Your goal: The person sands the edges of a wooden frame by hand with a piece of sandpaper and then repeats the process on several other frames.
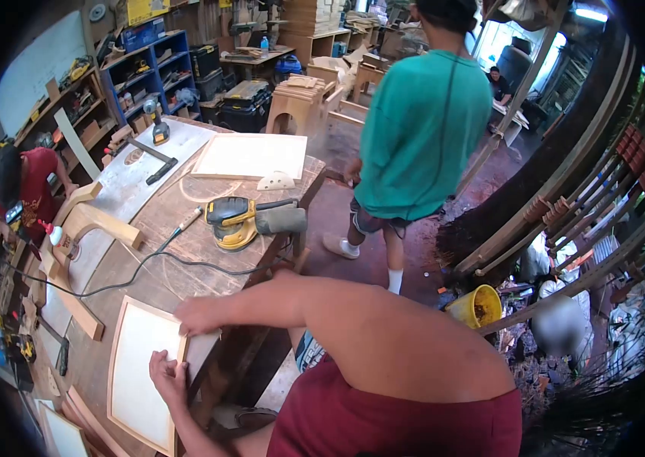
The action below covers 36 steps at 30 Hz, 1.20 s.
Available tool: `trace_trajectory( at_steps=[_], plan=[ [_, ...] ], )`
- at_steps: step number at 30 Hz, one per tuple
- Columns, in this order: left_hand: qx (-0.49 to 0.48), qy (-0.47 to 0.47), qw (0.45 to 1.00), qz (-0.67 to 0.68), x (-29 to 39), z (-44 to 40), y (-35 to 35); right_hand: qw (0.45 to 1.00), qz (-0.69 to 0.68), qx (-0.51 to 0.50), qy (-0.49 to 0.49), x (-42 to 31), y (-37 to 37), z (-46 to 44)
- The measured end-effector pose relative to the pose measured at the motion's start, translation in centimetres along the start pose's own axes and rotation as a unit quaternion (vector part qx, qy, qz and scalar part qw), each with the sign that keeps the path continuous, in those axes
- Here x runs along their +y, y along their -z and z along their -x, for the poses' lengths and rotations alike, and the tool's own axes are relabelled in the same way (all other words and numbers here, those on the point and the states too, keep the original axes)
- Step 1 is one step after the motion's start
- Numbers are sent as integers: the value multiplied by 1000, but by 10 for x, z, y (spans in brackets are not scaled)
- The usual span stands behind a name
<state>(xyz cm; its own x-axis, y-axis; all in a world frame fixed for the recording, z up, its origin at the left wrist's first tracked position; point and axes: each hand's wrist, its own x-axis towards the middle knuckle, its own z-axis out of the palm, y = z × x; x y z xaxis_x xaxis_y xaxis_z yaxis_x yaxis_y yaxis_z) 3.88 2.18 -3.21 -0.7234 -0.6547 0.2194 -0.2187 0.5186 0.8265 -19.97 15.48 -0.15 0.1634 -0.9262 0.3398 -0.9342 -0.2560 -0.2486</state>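
Observation:
A white panel with a thin wooden frame (114,365) lies near the table's front corner. My left hand (170,378) is on its right-hand edge, fingers bent over the frame rail. Farther up the same edge, my right hand (199,314) is closed and slightly blurred at the panel's corner; what it holds, if anything, is hidden. Beyond my hands sits a yellow-and-black sander (233,222) with a dust bag (280,219). A brush-like tool with a pale handle (187,221) lies beside it, and a black cord (128,278) crosses the table.
Another framed panel (250,155), a perforated sanding disc (275,180), a bar clamp (159,169) and a drill (157,126) rest on the wooden table (185,263). A person in green (425,133) stands beyond the table; another in red (33,171) works at left. A yellow bucket (478,306) is at right.

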Motion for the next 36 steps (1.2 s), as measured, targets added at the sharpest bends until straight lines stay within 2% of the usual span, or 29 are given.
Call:
trace_trajectory(
  at_steps=[3,4,6,8,10,11,12,14,15,16,18,20,24,25,26,27,28,30,33,35,36],
  plan=[
    [-15,-90,990,-103,6,1,6,1000,-5,6,-8,12,9,7],
    [-7,-92,990,-102,2,0,7,1000,0,5,-1,4,3,1],
    [-33,-35,998,-37,-11,-5,2,998,-41,5,-47,-15,-10,-2],
    [-53,-35,997,-49,-13,-7,3,998,-40,30,-34,-37,-9,-5],
    [-11,-105,991,-81,-15,-3,5,997,-55,58,-15,-38,-11,-10],
    [-51,-93,983,-147,-19,-5,12,997,-67,21,-38,-24,-7,-7],
    [-48,-84,983,-153,-6,-1,22,995,-78,-19,-60,-12,-5,-6],
    [-55,53,954,-289,30,10,30,995,-71,-40,-56,8,6,-1],
    [-72,80,947,-302,25,12,36,995,-63,-52,-66,9,10,2],
    [-75,86,947,-299,23,13,38,994,-67,-58,-67,-1,5,1],
    [-53,72,938,-336,21,11,30,994,-90,47,-45,-32,-11,-9],
    [-46,41,944,-325,12,11,30,995,-99,6,-2,-58,-25,-26],
    [-79,68,945,-310,22,10,38,987,-107,-15,-122,-38,-42,-25],
    [-80,61,948,-302,23,7,37,995,-95,-26,-31,-10,-40,-15],
    [-84,61,948,-300,17,8,38,993,-82,-15,-84,2,-35,-8],
    [-85,51,953,-287,9,7,39,992,-91,-82,-22,22,-24,-3],
    [-92,52,951,-292,13,6,41,988,-62,-106,-95,5,-9,-11],
    [-124,63,945,-295,27,3,49,994,-92,-30,-44,-31,8,-21],
    [-147,70,941,-298,23,-4,68,994,-101,-38,-18,-69,-5,-39],
    [-192,102,947,-237,6,-12,80,995,-87,-49,-28,-60,-1,-38],
    [-172,152,927,-296,3,-12,89,993,-94,-59,-32,-45,4,-31]
  ],
)
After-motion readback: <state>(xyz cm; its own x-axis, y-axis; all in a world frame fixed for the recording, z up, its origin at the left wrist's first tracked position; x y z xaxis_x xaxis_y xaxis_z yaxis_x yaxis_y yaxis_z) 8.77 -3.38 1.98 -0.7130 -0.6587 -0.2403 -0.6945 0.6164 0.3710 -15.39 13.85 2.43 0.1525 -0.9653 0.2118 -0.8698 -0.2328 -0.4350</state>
